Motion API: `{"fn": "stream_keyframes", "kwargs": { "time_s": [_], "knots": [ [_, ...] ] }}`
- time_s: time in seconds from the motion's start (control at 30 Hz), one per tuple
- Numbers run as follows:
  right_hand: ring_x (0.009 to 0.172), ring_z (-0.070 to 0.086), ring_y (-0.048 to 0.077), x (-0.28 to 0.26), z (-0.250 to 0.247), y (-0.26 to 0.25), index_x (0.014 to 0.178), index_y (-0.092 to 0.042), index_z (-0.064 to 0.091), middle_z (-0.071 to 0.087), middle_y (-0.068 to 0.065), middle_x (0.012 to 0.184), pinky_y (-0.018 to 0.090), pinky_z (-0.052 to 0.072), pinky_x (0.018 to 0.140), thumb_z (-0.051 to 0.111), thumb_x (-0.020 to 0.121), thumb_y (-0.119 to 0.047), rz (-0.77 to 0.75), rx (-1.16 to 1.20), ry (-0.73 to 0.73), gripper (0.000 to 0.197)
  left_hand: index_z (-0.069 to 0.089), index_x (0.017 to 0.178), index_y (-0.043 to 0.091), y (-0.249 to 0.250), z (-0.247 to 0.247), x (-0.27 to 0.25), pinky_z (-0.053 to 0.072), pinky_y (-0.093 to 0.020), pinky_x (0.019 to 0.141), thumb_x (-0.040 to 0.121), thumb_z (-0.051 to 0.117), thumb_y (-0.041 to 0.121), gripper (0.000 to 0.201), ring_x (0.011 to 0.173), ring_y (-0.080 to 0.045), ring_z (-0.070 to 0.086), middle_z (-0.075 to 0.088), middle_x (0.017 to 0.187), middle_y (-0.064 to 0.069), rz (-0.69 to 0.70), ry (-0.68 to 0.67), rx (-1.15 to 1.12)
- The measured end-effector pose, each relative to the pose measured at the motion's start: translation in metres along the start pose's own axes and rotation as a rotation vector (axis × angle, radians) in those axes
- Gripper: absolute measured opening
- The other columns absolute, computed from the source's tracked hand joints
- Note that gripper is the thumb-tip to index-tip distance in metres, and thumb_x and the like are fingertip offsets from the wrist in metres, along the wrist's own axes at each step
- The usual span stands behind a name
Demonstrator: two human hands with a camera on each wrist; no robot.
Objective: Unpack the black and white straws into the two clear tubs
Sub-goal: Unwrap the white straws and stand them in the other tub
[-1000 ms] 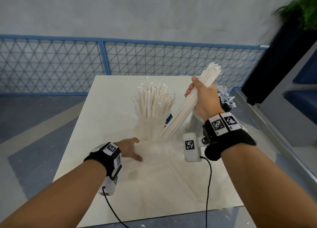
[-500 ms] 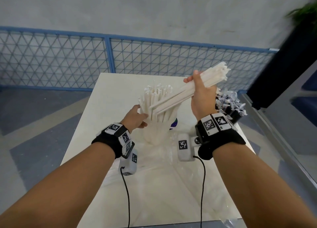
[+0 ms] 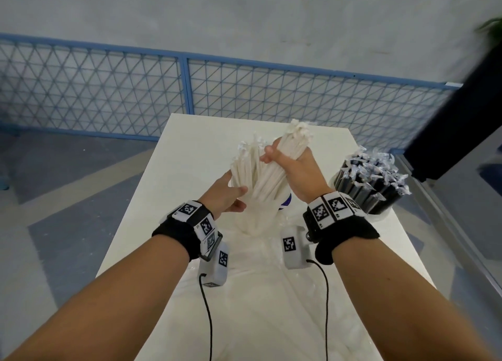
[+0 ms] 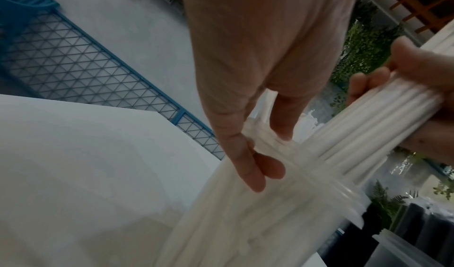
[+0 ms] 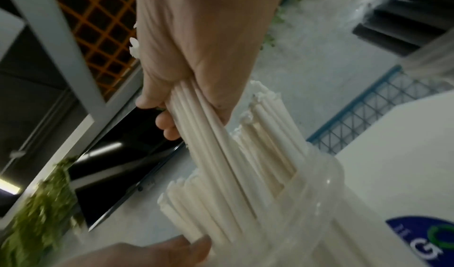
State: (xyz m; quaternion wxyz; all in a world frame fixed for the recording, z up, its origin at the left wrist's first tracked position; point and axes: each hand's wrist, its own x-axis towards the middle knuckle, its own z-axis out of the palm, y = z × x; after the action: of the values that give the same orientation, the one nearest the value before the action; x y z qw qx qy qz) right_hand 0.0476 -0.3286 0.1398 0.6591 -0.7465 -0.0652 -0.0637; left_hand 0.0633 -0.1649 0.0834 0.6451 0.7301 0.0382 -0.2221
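My right hand [image 3: 293, 167] grips a thick bundle of white straws [image 3: 296, 135] and holds it slanted, with its lower ends inside the clear tub [image 3: 252, 224] among the white straws [image 3: 243, 165] standing there. In the right wrist view the fingers [image 5: 169, 123] wrap round the bundle [image 5: 203, 139] above the tub's rim [image 5: 331, 203]. My left hand [image 3: 225, 195] lies with straight fingers [image 4: 245, 170] against the tub's upper wall [image 4: 245, 222] and the standing straws. The second clear tub [image 3: 380, 215], at the right, is packed with black straws [image 3: 366, 178].
Crumpled clear wrapping [image 3: 258, 279] lies on the white table [image 3: 190, 143] in front of the tub. A blue mesh fence [image 3: 108, 94] runs behind the table. A dark planter [image 3: 461, 116] stands at the far right, beyond the table's edge.
My right hand has swung the bundle from nearly level to steep, with its lower ends now down in the tub. My left hand rose from the table to the tub's rim.
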Motion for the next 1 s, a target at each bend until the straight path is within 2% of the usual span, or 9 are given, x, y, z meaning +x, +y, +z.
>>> {"fn": "stream_keyframes", "kwargs": {
  "time_s": [0.23, 0.3, 0.4, 0.47, 0.6, 0.73, 0.8, 0.87, 1.0],
  "knots": [
    [0.085, 0.067, 0.014, -0.003, 0.008, 0.028, 0.086, -0.012, 0.068, 0.070, 0.003, 0.087, 0.032, 0.050, 0.083, 0.070, 0.081, -0.016, 0.155, -0.096, 0.000, 0.007, 0.038, 0.137, 0.022, 0.000, -0.001, -0.004, 0.057, -0.027, 0.068, 0.092, 0.054, 0.010, 0.050, 0.054, -0.016, 0.055, 0.059, 0.087, -0.004, 0.010, -0.026, -0.022],
    [0.094, 0.063, 0.011, -0.005, 0.008, 0.025, 0.104, -0.016, 0.061, 0.066, 0.002, 0.100, 0.031, 0.051, 0.088, 0.074, 0.077, -0.011, 0.063, -0.088, 0.066, 0.030, 0.036, 0.138, 0.022, -0.001, -0.004, -0.003, 0.056, -0.030, 0.072, 0.091, 0.055, 0.012, 0.052, 0.056, -0.016, 0.055, 0.059, 0.089, -0.004, 0.006, -0.036, -0.017],
    [0.110, 0.047, 0.008, -0.005, 0.000, 0.015, 0.124, -0.028, 0.039, 0.047, 0.001, 0.118, 0.013, 0.039, 0.094, 0.082, 0.068, -0.017, -0.190, -0.207, 0.285, 0.071, 0.033, 0.138, 0.021, 0.002, -0.009, -0.002, 0.054, -0.034, 0.074, 0.090, 0.058, 0.018, 0.055, 0.071, -0.018, 0.056, 0.057, 0.094, -0.004, -0.010, -0.044, 0.080],
    [0.122, 0.036, 0.009, -0.007, -0.007, 0.017, 0.136, -0.031, 0.025, 0.037, 0.001, 0.130, 0.010, 0.030, 0.097, 0.084, 0.065, -0.023, -0.132, -0.200, 0.304, 0.093, 0.031, 0.139, 0.022, 0.007, -0.013, 0.002, 0.051, -0.035, 0.077, 0.086, 0.063, 0.025, 0.062, 0.088, -0.021, 0.055, 0.056, 0.100, -0.004, -0.025, -0.019, 0.214],
    [0.140, 0.024, 0.018, -0.019, -0.013, 0.039, 0.147, -0.033, -0.004, 0.021, 0.004, 0.153, 0.039, 0.026, 0.114, 0.075, 0.066, -0.047, 0.170, -0.012, 0.172, 0.114, 0.023, 0.144, 0.021, 0.014, -0.021, 0.014, 0.044, -0.032, 0.082, 0.074, 0.075, 0.034, 0.089, 0.118, -0.022, 0.047, 0.043, 0.132, -0.006, 0.009, -0.027, 0.354],
    [0.141, 0.020, 0.009, -0.022, -0.010, 0.051, 0.145, -0.029, -0.018, 0.014, -0.004, 0.157, 0.036, 0.023, 0.116, 0.084, 0.061, -0.031, 0.259, -0.037, 0.068, 0.132, 0.035, 0.138, 0.025, 0.016, -0.019, 0.030, 0.040, -0.036, 0.104, 0.043, 0.088, 0.049, 0.111, 0.121, -0.016, 0.052, 0.055, 0.131, 0.003, 0.067, -0.124, 0.335],
    [0.137, 0.020, 0.004, -0.015, -0.008, 0.051, 0.146, -0.021, -0.019, 0.019, -0.007, 0.152, 0.024, 0.023, 0.112, 0.084, 0.063, -0.015, 0.270, -0.100, 0.071, 0.132, 0.040, 0.135, 0.026, 0.008, -0.018, 0.046, 0.042, -0.040, 0.105, 0.033, 0.090, 0.052, 0.117, 0.118, -0.015, 0.056, 0.060, 0.126, 0.004, 0.091, -0.141, 0.311],
    [0.127, 0.024, -0.001, -0.005, -0.005, 0.047, 0.147, -0.016, -0.016, 0.028, -0.013, 0.138, 0.011, 0.024, 0.099, 0.083, 0.065, -0.007, 0.268, -0.146, 0.068, 0.129, 0.043, 0.134, 0.022, 0.010, -0.013, 0.047, 0.043, -0.041, 0.105, 0.043, 0.092, 0.038, 0.104, 0.117, -0.016, 0.056, 0.061, 0.125, 0.002, 0.130, -0.143, 0.321],
    [0.116, 0.050, 0.012, 0.014, 0.002, 0.049, 0.142, -0.010, 0.026, 0.054, -0.002, 0.123, 0.024, 0.041, 0.094, 0.087, 0.056, -0.005, 0.273, -0.220, 0.131, 0.105, 0.039, 0.135, 0.013, 0.020, -0.003, 0.041, 0.043, -0.035, 0.101, 0.065, 0.081, 0.009, 0.083, 0.116, -0.020, 0.053, 0.057, 0.124, -0.002, 0.211, -0.085, 0.432]
  ]
}}
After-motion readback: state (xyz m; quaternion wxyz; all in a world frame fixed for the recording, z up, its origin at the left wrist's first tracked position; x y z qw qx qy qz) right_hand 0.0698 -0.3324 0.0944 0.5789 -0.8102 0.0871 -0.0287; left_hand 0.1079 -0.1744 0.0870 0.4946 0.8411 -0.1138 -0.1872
